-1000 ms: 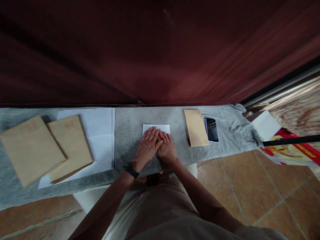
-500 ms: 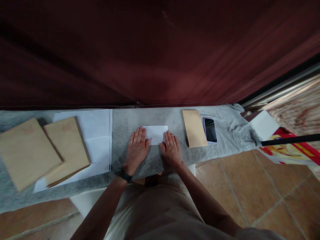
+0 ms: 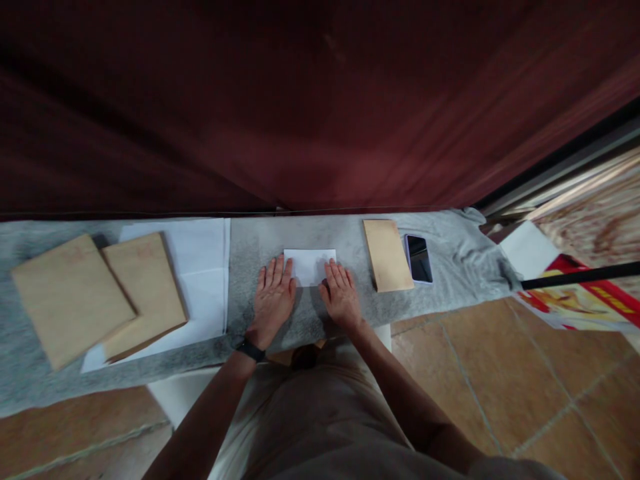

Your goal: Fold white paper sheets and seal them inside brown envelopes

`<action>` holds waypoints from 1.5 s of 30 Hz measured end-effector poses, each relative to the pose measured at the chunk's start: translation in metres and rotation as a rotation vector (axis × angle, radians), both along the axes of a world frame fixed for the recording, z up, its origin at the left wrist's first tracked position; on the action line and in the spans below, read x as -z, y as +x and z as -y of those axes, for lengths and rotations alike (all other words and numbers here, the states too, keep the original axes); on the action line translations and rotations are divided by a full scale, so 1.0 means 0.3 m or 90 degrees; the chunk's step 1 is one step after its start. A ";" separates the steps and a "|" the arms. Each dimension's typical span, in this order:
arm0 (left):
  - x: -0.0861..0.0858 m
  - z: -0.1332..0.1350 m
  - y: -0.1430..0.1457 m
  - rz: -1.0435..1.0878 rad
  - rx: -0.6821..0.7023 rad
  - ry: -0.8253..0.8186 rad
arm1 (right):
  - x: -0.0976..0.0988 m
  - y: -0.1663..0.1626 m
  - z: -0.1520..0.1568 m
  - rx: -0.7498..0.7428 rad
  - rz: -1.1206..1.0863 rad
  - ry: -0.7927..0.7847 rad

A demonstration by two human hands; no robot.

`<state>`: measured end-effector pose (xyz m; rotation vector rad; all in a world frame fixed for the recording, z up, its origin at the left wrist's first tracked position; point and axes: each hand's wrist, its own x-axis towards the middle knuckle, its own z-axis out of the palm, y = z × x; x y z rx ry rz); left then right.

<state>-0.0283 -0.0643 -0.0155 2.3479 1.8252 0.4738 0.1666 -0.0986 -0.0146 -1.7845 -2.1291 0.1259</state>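
A small folded white paper (image 3: 309,264) lies on the grey cloth (image 3: 345,233) in front of me. My left hand (image 3: 273,300) rests flat on the cloth at the paper's left edge, fingers stretched out, a black band on the wrist. My right hand (image 3: 341,298) lies flat too, its fingertips on the paper's lower right corner. Neither hand holds anything.
A small brown envelope (image 3: 387,255) and a phone (image 3: 419,259) lie to the right of the paper. Two large brown envelopes (image 3: 73,299) sit on white sheets (image 3: 200,267) at the left. A dark red curtain (image 3: 300,107) hangs behind. Tiled floor and a colourful bag (image 3: 580,300) are at the right.
My hands, pressed together on top of the paper a second ago, have slid apart to its left and right edges and now rest flat. The paper shows between them.
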 end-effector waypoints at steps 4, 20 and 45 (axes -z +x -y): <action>-0.001 0.000 -0.003 -0.004 0.025 -0.002 | -0.011 -0.056 0.025 -0.138 0.005 -0.038; -0.048 0.097 0.046 -0.025 0.127 -0.020 | 0.015 0.043 0.103 -0.073 0.042 -0.020; 0.010 -0.068 0.181 -0.002 0.092 -0.017 | 0.016 0.041 0.104 -0.073 0.032 -0.009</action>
